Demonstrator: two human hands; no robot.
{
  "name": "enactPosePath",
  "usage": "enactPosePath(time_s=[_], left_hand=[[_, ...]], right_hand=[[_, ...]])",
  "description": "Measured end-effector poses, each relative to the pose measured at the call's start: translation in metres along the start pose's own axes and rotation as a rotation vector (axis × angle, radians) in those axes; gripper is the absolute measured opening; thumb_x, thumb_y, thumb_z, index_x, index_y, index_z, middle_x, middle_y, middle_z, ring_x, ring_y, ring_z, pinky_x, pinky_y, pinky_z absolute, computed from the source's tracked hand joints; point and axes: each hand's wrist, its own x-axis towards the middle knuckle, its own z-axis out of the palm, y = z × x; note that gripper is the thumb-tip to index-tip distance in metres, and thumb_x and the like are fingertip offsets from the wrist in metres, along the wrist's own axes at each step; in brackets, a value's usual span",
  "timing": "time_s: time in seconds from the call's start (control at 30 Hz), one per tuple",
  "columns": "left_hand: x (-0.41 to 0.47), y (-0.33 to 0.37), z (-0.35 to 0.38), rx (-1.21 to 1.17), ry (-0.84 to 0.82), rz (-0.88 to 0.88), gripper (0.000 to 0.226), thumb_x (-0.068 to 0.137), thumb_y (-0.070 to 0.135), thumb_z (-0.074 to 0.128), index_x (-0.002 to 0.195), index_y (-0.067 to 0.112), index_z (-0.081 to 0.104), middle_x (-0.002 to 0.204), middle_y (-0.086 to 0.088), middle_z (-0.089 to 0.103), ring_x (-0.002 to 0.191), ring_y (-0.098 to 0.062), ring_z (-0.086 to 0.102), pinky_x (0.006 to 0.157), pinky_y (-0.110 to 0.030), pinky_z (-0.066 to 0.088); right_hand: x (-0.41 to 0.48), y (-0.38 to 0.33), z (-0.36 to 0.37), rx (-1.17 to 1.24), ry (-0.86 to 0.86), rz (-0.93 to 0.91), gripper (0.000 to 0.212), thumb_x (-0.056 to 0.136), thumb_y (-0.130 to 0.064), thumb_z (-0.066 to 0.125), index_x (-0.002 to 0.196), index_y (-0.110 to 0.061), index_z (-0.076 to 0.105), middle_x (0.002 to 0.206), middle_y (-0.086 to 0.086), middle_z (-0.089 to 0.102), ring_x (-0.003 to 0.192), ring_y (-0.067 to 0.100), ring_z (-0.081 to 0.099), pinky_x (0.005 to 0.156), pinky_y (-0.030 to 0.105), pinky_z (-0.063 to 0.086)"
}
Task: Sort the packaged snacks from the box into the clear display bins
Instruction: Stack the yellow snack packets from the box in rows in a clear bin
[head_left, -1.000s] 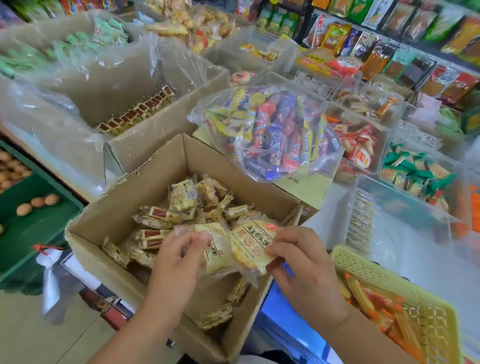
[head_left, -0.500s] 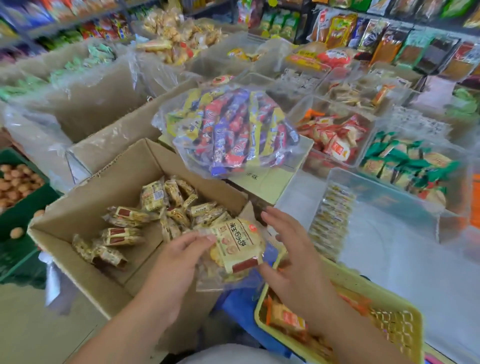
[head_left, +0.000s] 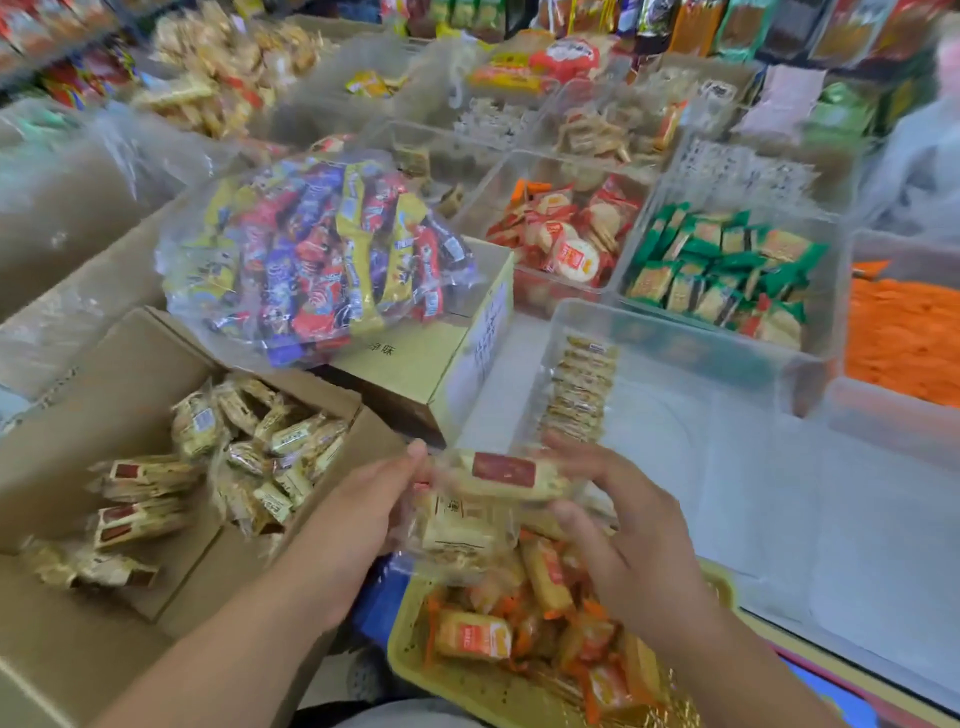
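Nearest: yellow perforated plastic basket (head_left: 467, 691) at bottom centre, holding orange-and-yellow wrapped snacks (head_left: 470, 635). Just above it, left hand (head_left: 358, 525) and right hand (head_left: 631, 540) grip a bunch of pale yellow snack packets in clear wrap (head_left: 498, 499) from opposite ends, fingers closed on the wrapping; top packet shows a dark red label. The bunch sits over the basket's far edge, right of the open brown cardboard box (head_left: 78, 384), blurred by motion. The box holds more of the same yellow packets (head_left: 260, 447), loose on its floor. Beyond the hands: clear plastic display bin (head_left: 691, 343) with one row of similar packets stood against its left wall. Further left, a clear bag of mixed blue, red and yellow bars (head_left: 317, 249) rests on a closed carton (head_left: 415, 374). Behind: bins of red-orange packets (head_left: 566, 234) and green packets (head_left: 722, 265).
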Motion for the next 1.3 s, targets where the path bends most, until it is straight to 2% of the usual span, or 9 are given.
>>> enactPosePath(time_s=[0.07,0.13,0.23,0.3,0.5,0.67,0.8,0.93,1.3], left_hand=[[0.009,0.0,0.012,0.006,0.021,0.005,0.04,0.1,0.052,0.05,0.093,0.027,0.081,0.107,-0.036,0.064,0.093,-0.049,0.067,0.094,-0.056,0.052],[0.017,-0.005,0.021,-0.009,0.047,0.015,0.034,0.105,0.038,0.05,0.092,0.028,0.08,0.108,-0.026,0.071,0.098,-0.042,0.07,0.094,-0.051,0.054],[0.023,-0.011,0.03,-0.035,0.059,0.012,0.034,0.105,0.027,0.05,0.09,0.029,0.08,0.102,0.001,0.08,0.093,-0.024,0.076,0.083,-0.043,0.055],[0.025,-0.016,0.032,-0.052,0.071,0.012,0.031,0.103,0.025,0.052,0.091,0.027,0.08,0.104,-0.001,0.079,0.094,-0.026,0.075,0.087,-0.046,0.054],[0.028,-0.026,0.029,-0.126,0.105,0.0,0.028,0.102,0.024,0.054,0.09,0.021,0.079,0.103,-0.006,0.079,0.086,-0.024,0.076,0.075,-0.04,0.051],[0.026,-0.029,0.034,-0.226,0.093,-0.021,0.023,0.101,0.02,0.055,0.1,0.006,0.073,0.097,-0.014,0.078,0.069,-0.022,0.075,0.051,-0.025,0.057],[0.025,-0.03,0.035,-0.259,0.067,-0.012,0.02,0.096,0.024,0.06,0.093,0.01,0.075,0.099,-0.014,0.078,0.073,-0.025,0.075,0.057,-0.031,0.062],[0.025,-0.034,0.031,-0.295,0.062,-0.012,0.024,0.083,0.032,0.065,0.092,0.013,0.075,0.103,-0.015,0.077,0.08,-0.029,0.074,0.068,-0.037,0.061],[0.023,-0.038,0.026,-0.326,0.027,0.009,0.032,0.079,0.034,0.066,0.099,0.01,0.074,0.107,-0.014,0.077,0.084,-0.031,0.076,0.065,-0.036,0.065]], right_hand=[[-0.001,0.014,-0.015,0.04,0.18,0.175,0.016,0.094,-0.052,0.057,0.11,-0.05,0.058,0.109,-0.02,0.07,0.104,0.003,0.067,0.078,0.013,0.052],[0.0,0.038,-0.033,-0.015,0.28,0.264,0.014,0.092,-0.045,0.061,0.106,-0.048,0.061,0.102,-0.022,0.069,0.095,0.002,0.068,0.07,0.012,0.052],[0.001,0.081,-0.061,-0.164,0.279,0.354,0.022,0.092,-0.025,0.071,0.104,-0.042,0.067,0.1,-0.02,0.067,0.096,0.005,0.065,0.077,0.022,0.056],[-0.001,0.111,-0.073,-0.376,0.222,0.391,0.019,0.087,-0.014,0.076,0.1,-0.028,0.072,0.094,-0.015,0.067,0.089,0.011,0.064,0.074,0.033,0.057],[0.016,0.16,-0.068,-0.703,-0.201,0.57,0.015,0.096,-0.026,0.063,0.106,-0.027,0.074,0.105,-0.006,0.064,0.095,0.018,0.061,0.071,0.029,0.045],[0.036,0.165,-0.043,-0.716,-0.506,0.626,0.023,0.096,-0.029,0.063,0.118,-0.024,0.069,0.122,0.001,0.064,0.107,0.023,0.061,0.086,0.035,0.051],[0.032,0.168,-0.035,-0.596,-0.693,0.637,0.019,0.101,-0.028,0.054,0.117,-0.02,0.059,0.122,0.007,0.064,0.104,0.026,0.06,0.09,0.038,0.051],[0.032,0.17,-0.041,-0.576,-0.811,0.636,0.015,0.104,-0.03,0.046,0.114,-0.02,0.052,0.121,0.006,0.062,0.103,0.026,0.056,0.086,0.037,0.046],[0.032,0.173,-0.037,-0.608,-0.865,0.648,0.02,0.104,-0.021,0.043,0.121,-0.022,0.052,0.13,0.007,0.059,0.105,0.025,0.053,0.08,0.033,0.04]])
